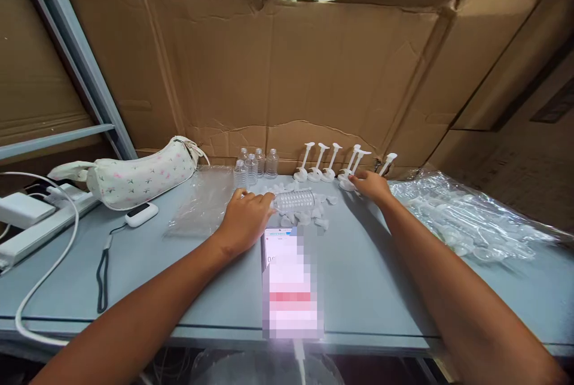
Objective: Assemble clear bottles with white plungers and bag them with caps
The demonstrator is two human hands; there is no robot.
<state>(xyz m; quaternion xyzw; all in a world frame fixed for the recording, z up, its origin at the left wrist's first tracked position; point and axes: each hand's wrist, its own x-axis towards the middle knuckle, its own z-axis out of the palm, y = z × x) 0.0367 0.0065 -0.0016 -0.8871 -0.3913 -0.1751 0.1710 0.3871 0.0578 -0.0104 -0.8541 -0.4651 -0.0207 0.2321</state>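
My left hand [249,215] is closed around one end of a clear ribbed plastic bottle [295,200], which lies sideways with its body pointing right. Beneath and around the bottle several small white pieces [319,216] are scattered; their exact kind cannot be made out. At the back right, my right hand [371,186] has its fingers closed at the base of a white stemmed plastic piece [357,164] with a round foot. More such white stemmed pieces [315,165] stand in a row to its left, and another [388,164] rises just behind the hand.
Several clear bottles [252,168] stand at the back. Plastic bags lie left [204,196] and right [466,217]. A lit phone [289,283] with a cable is at the front middle. A floral pouch [143,173], a small white device [142,214] and a power strip [40,223] are left. Cardboard [269,62] forms the back wall.
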